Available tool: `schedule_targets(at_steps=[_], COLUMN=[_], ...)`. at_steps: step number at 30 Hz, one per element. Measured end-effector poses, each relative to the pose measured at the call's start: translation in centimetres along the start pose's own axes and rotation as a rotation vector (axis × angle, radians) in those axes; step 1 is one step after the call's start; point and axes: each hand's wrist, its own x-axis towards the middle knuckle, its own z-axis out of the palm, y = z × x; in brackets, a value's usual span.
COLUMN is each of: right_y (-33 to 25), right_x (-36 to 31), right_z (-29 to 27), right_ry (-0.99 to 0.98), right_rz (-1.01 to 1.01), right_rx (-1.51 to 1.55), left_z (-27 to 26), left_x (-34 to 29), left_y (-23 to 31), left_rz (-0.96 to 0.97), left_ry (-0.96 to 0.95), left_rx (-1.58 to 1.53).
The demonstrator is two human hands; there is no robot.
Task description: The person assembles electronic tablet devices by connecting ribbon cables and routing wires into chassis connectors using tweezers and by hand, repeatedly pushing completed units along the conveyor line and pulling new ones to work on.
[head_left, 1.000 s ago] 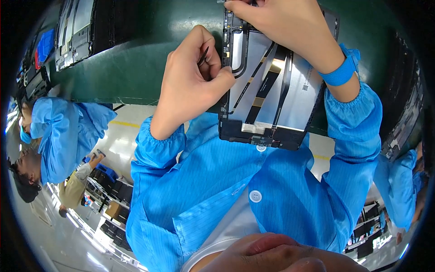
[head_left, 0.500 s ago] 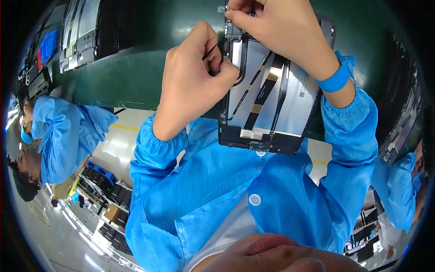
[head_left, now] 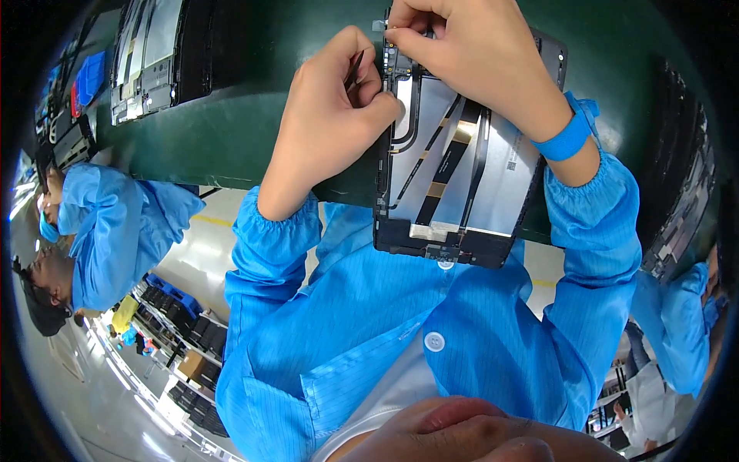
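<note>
An opened tablet chassis (head_left: 499,181) with a silvery inner panel, black flat cables and a dark frame lies near the table's front edge, slightly tilted. Over its left edge, my left hand (head_left: 331,108) is closed, its fingers curled around a thin dark pointed tool (head_left: 355,69); the tool's kind is unclear. My right hand (head_left: 469,54) reaches across the chassis to its upper left corner. Its thumb and forefinger are pinched together there by small circuit parts, and what they hold is hidden. A blue band circles my right wrist.
Several similar tablet chassis (head_left: 158,61) stand at the upper left, and more dark ones (head_left: 681,169) line the right side. A blue bin (head_left: 91,77) is farther left. Co-workers in blue smocks sit on both sides. The table (head_left: 254,146) is dark green.
My left hand has risen slightly, and the dark tool in it now points more upright. My right hand stays pinched at the chassis corner, with only a slight shift.
</note>
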Motion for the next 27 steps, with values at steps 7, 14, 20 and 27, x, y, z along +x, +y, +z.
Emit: schedule_targets(at_steps=[7, 14, 20, 27], right_y=[0.1, 0.7, 0.5, 0.6], right_x=[0.0, 0.1, 0.6, 0.5], right_z=[0.1, -0.9, -1.4, -1.7], right_ry=[0.008, -0.056, -0.152, -0.175], right_rz=[-0.008, 0.032, 0.048, 0.048], right_rx=[0.020, 0.217, 0.213, 0.184], left_z=[-0.1, 0.0, 0.0, 0.0], left_x=[0.8, 1.2, 1.1, 1.1], left_y=[-0.3, -0.7, -1.3, -1.4], left_rz=[0.059, 0.054, 0.019, 0.000], left_ry=[0.038, 0.026, -0.024, -0.028], left_rx=[0.052, 0.000, -0.147, -0.152])
